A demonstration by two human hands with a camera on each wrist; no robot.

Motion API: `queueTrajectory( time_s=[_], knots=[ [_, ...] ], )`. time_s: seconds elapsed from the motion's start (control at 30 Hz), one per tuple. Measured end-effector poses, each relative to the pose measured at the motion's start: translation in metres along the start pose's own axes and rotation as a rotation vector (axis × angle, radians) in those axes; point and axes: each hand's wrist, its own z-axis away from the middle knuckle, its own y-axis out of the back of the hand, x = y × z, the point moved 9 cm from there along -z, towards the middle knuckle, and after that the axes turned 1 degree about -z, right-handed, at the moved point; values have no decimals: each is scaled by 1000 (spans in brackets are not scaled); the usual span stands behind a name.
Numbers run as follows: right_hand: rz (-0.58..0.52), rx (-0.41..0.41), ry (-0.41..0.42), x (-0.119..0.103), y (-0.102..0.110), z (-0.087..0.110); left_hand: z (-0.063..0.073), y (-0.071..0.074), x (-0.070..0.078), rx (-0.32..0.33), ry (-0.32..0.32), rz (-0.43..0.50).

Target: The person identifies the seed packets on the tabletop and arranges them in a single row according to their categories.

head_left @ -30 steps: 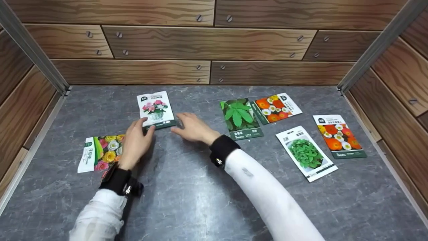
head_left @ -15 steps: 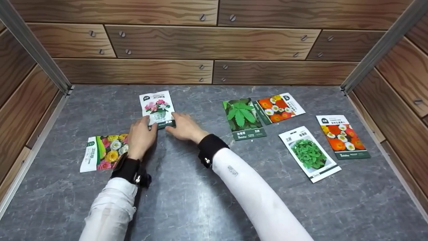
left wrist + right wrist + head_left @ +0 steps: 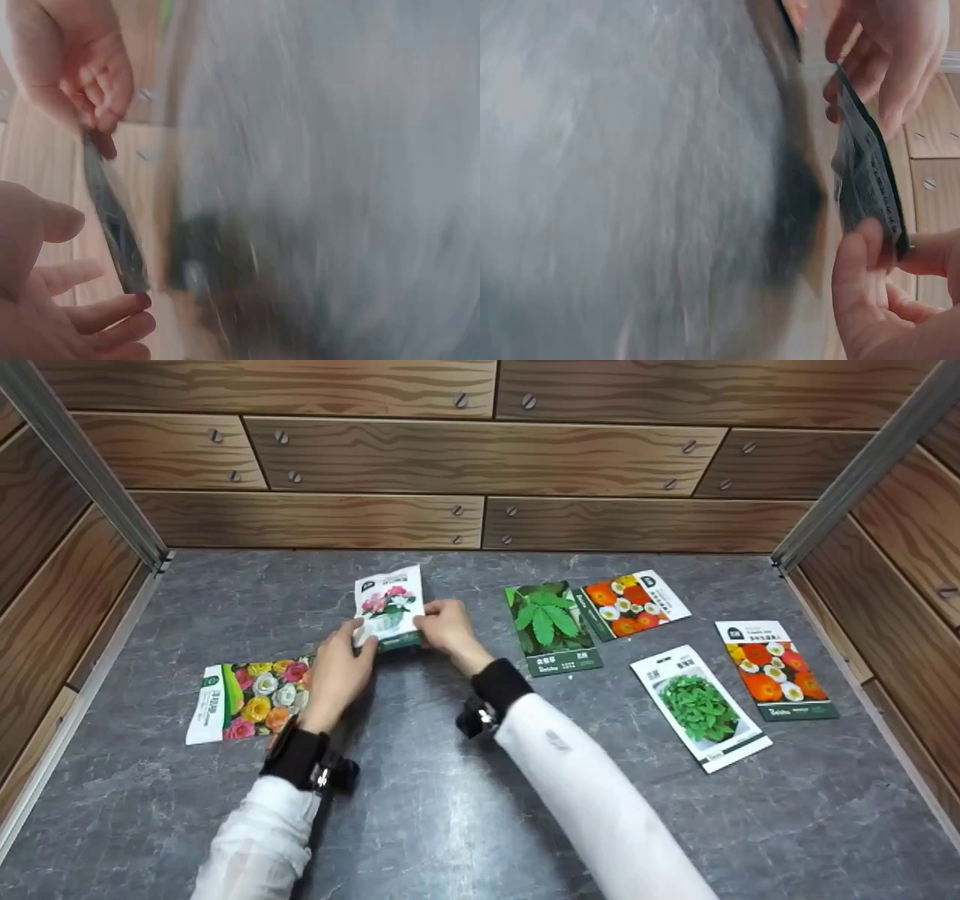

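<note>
A white seed packet [image 3: 388,598] with pink and white flowers and a dark green lower band is raised off the table, slightly tilted. My right hand [image 3: 452,630] pinches its right side between thumb and fingers, as the right wrist view of the packet [image 3: 866,169] confirms. At its left lower corner is my left hand [image 3: 339,671]. In the left wrist view the thumb of that hand [image 3: 45,296] stands apart from the packet [image 3: 116,217], and its loosely extended fingers reach the packet's edge.
A mixed-flower seed packet [image 3: 266,701] lies left, partly behind the left hand. On the right lie a green-leaf packet [image 3: 551,622], two orange-flower packets [image 3: 630,604] [image 3: 772,671] and a white packet with a leafy plant [image 3: 701,709]. Wood-patterned walls [image 3: 480,457] enclose the grey tabletop [image 3: 465,825].
Both hands reached the pink-flower packet; the right hand took hold of its side. The packet has risen from the table and shifted right, with both hands moving along.
</note>
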Motion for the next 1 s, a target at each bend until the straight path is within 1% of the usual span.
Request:
queueTrajectory(
  time_s=[0.07, 0.13, 0.23, 0.3, 0.37, 0.43, 0.53, 0.6, 0.67, 0.73, 0.8, 0.9, 1.0],
  knots=[
    [-23, -15, -2, 4, 9, 4, 6, 1, 3, 11, 6, 94],
    [-57, -47, -1, 8, 16, 11, 15, 3, 5, 25, 21, 193],
    [-126, -118, -1, 16, 21, 25, 28, 8, 4, 57, 67, 325],
    [-171, -172, 2, 20, 21, 37, 37, 11, 2, 74, 100, 376],
    [-200, -224, 10, 24, 20, 50, 44, 12, 2, 82, 120, 428],
    [-222, -280, 26, 26, 19, 64, 51, 13, 3, 87, 114, 468],
    [-224, -347, 54, 26, 17, 82, 60, 13, 5, 79, 99, 505],
    [-204, -373, 86, 24, 18, 91, 65, 13, 4, 78, 92, 512],
    [-181, -377, 112, 20, 20, 99, 69, 14, 3, 65, 104, 513],
    [-163, -356, 140, 17, 24, 103, 72, 14, 3, 39, 113, 513],
    [-147, -315, 167, 14, 29, 106, 75, 14, 4, 12, 111, 494],
    [-105, -244, 211, 13, 35, 108, 79, 17, 9, -16, 83, 426],
    [-50, -194, 246, 14, 37, 110, 82, 19, 16, -29, 40, 322]
  ],
)
